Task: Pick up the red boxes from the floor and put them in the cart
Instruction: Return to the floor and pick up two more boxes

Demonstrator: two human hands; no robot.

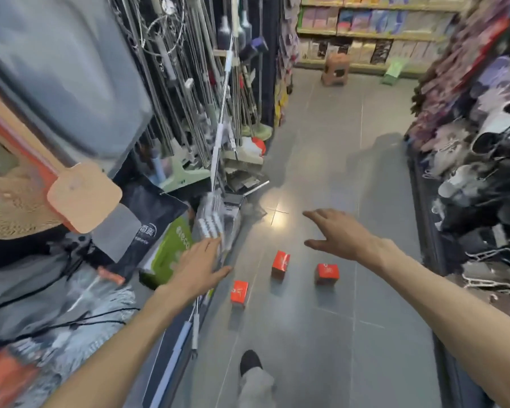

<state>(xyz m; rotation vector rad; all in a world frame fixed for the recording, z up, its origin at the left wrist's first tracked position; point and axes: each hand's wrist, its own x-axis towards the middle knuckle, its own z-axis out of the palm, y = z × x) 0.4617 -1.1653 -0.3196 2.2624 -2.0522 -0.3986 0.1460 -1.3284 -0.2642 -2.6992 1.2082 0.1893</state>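
Three red boxes stand on the grey tiled floor of a shop aisle: one nearest me (239, 293), one in the middle (281, 264), one to the right (326, 273). My left hand (199, 265) reaches forward at the left, fingers spread and empty, just left of the nearest box. Above the middle and right boxes hovers my right hand (334, 232), open with palm down, touching none of them. No cart is in view.
Mops and brooms (218, 119) hang and lean along the left shelving, spilling onto the floor. Slippers and shoes (483, 172) fill the right rack. A brown stool (335, 69) stands far down the aisle. My foot (250, 362) is on the tiles below the boxes.
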